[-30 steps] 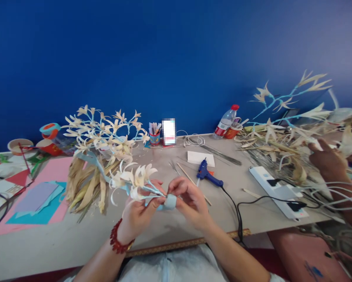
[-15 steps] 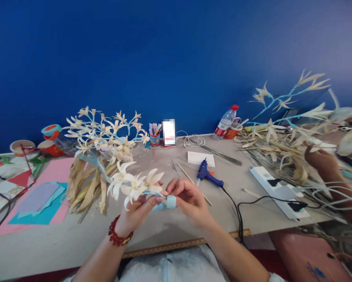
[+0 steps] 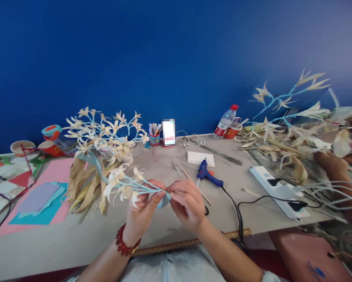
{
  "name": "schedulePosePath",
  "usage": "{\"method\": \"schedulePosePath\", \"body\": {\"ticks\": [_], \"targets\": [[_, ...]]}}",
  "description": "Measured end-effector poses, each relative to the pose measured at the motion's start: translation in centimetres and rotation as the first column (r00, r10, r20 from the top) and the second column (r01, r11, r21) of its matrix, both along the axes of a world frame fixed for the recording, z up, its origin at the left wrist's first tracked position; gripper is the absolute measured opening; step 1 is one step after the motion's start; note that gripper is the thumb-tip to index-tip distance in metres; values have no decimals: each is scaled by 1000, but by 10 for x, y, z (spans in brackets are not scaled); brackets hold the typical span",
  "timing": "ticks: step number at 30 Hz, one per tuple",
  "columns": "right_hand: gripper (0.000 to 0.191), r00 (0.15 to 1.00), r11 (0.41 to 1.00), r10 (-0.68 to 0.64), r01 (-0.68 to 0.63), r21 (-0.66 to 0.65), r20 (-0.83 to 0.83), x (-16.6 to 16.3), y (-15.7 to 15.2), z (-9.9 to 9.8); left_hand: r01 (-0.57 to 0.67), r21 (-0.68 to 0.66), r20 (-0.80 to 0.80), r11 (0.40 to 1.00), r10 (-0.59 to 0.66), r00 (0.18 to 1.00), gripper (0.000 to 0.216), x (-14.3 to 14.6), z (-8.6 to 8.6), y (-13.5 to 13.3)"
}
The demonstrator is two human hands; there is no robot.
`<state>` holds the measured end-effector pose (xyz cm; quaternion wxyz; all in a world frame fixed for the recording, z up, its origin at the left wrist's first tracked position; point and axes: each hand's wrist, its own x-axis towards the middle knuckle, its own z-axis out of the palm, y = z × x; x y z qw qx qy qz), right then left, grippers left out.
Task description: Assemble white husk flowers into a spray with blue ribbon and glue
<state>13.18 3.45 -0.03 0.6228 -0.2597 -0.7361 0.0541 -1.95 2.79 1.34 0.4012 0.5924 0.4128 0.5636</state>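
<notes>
My left hand [image 3: 142,213], with a red bead bracelet on its wrist, pinches the pale blue stems of a small spray of cream paper-like flowers [image 3: 121,186] that fans out to the left above the table. My right hand [image 3: 187,203] is closed on a roll of light blue tape [image 3: 165,200] pressed against the stems, right beside my left fingertips. Both hands hover over the grey table [image 3: 164,227] near its front edge.
A large flower branch [image 3: 103,135] and dried husks [image 3: 84,184] lie at left, beside coloured paper sheets [image 3: 37,199]. A blue glue gun [image 3: 206,174], a white power strip [image 3: 277,192] and a water bottle [image 3: 225,122] stand further right. Another person's hand [image 3: 330,162] works among husk flowers at far right.
The flower spray has turned and tipped to the left, its blooms now pointing away. My hands have closed together, and the tape roll is now mostly hidden between them.
</notes>
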Motion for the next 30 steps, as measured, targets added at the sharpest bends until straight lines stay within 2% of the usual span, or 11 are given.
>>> {"method": "schedulePosePath", "body": {"ticks": [4,8,15,20,23,27,30], "targets": [[18,1000,1000,-15,15,5,9,6,0,-3,23,34,-23,999,-23,999,7,-1,2,0],[17,999,999,-18,17,37,41,9,1,-3,-3,75,-87,997,9,996,9,-3,0,0],[23,990,983,-95,77,165,100,8,0,-4,-60,155,-163,986,85,983,12,-5,-5,0],[18,969,961,-175,130,243,173,8,-2,1,-128,124,-149,984,146,978,7,-2,-5,-1],[10,963,955,-173,114,274,204,11,-6,6,-136,89,-147,987,148,978,7,-2,-2,1],[20,969,979,-100,55,198,225,22,-16,5,-140,-41,-84,989,136,987,13,-5,1,9],[36,986,989,-145,143,30,82,34,-24,-1,-133,-126,-9,983,133,991,16,-8,-3,13]]}}
